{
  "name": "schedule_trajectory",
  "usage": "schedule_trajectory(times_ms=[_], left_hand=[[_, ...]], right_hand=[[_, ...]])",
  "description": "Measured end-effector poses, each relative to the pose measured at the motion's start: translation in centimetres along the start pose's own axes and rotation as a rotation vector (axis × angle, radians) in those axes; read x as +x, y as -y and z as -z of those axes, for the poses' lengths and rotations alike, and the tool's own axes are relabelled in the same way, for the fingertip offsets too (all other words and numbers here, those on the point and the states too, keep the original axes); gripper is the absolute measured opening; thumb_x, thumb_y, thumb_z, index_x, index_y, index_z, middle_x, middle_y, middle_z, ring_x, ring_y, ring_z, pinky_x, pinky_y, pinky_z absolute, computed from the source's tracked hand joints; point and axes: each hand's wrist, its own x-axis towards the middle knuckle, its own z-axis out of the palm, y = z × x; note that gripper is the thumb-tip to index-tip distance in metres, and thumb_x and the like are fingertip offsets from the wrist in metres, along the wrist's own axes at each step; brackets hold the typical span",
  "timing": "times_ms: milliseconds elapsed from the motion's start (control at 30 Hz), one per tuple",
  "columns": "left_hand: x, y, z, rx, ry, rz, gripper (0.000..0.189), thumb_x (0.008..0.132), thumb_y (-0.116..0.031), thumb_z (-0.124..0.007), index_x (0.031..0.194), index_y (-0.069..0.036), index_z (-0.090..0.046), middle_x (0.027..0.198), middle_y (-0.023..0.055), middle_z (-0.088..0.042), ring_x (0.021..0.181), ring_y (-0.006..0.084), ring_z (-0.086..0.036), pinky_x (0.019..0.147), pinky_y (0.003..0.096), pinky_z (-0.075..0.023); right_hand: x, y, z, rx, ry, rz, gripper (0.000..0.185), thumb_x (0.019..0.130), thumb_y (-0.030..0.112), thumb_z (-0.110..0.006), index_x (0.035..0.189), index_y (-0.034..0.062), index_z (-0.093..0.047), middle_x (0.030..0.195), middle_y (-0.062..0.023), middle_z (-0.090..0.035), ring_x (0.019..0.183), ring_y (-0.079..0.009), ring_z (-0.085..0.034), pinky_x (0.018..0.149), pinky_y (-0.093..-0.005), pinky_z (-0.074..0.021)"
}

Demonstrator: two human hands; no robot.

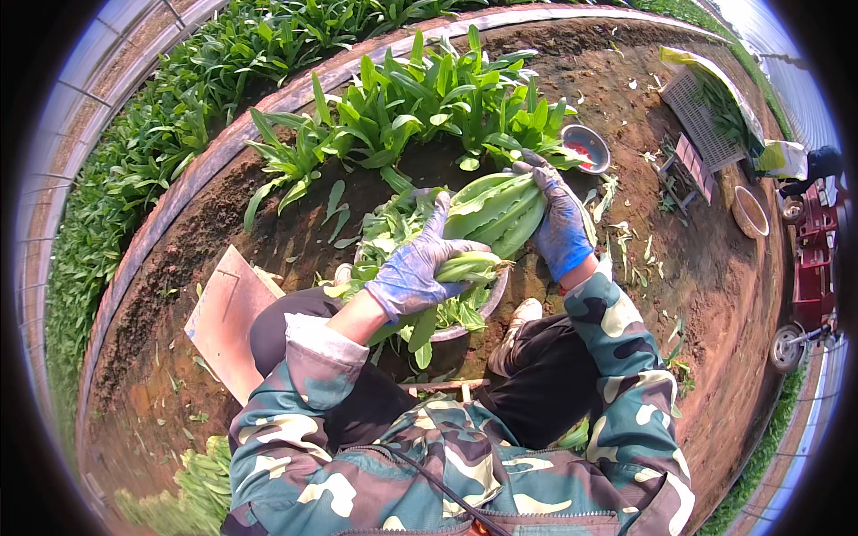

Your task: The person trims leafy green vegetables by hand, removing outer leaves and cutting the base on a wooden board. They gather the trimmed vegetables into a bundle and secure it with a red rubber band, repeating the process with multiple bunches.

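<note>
Both hands wear soiled blue work gloves. My left hand [422, 264] is around the lower stalk of a leafy green vegetable [499, 208], whose root end shows a brown cut tip beside the palm. My right hand [556, 214] grips its long leaves farther right, fingers curled over them. Below both hands stands a round tub [497, 296] filled with loose green leaves [392, 231]; my left forearm and the vegetable hide part of it.
Leafy plants [429, 100] grow in the soil ahead. A grey bowl [596, 144] with red items stands right of them. Farther right are a plastic crate [694, 120], a small stool [694, 167], a basket [749, 212] and a red cart [811, 268]. A board [231, 321] lies left.
</note>
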Motion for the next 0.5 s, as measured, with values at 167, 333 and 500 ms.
schedule_trajectory(times_ms=[167, 333, 500], left_hand=[[-0.2, 0.6, 0.4, 0.069, 0.038, -0.045, 0.050, 0.071, -0.019, -0.082, 0.120, -0.019, -0.069, 0.159, 0.0305, 0.000, 0.147, 0.0374, -0.020, 0.118, 0.0377, -0.0214], [-0.3, 0.5, -0.1, -0.339, 0.245, 0.098, 0.053, 0.074, -0.021, -0.082, 0.124, -0.018, -0.067, 0.145, 0.0186, -0.038, 0.141, 0.0319, -0.030, 0.117, 0.0393, -0.0185], [-0.5, 0.6, -0.8, -0.400, 0.264, 0.073, 0.058, 0.076, -0.021, -0.081, 0.131, -0.016, -0.063, 0.137, 0.0127, -0.054, 0.141, 0.0298, -0.026, 0.116, 0.0388, -0.0204]], right_hand=[[0.4, -0.4, 0.1, 0.194, 0.086, -0.153, 0.047, 0.099, 0.022, -0.054, 0.140, 0.0011, -0.045, 0.128, -0.0128, -0.057, 0.119, -0.0275, -0.055, 0.105, -0.0448, -0.0445], [0.2, -0.8, 0.5, 0.301, 0.120, -0.133, 0.044, 0.099, 0.019, -0.055, 0.138, 0.0011, -0.047, 0.120, -0.0089, -0.061, 0.114, -0.0246, -0.057, 0.106, -0.0448, -0.0441], [0.0, -1.1, 0.1, 0.380, -0.001, -0.049, 0.045, 0.096, 0.013, -0.058, 0.138, 0.0003, -0.045, 0.110, -0.0070, -0.064, 0.109, -0.0238, -0.059, 0.109, -0.0458, -0.0417]])
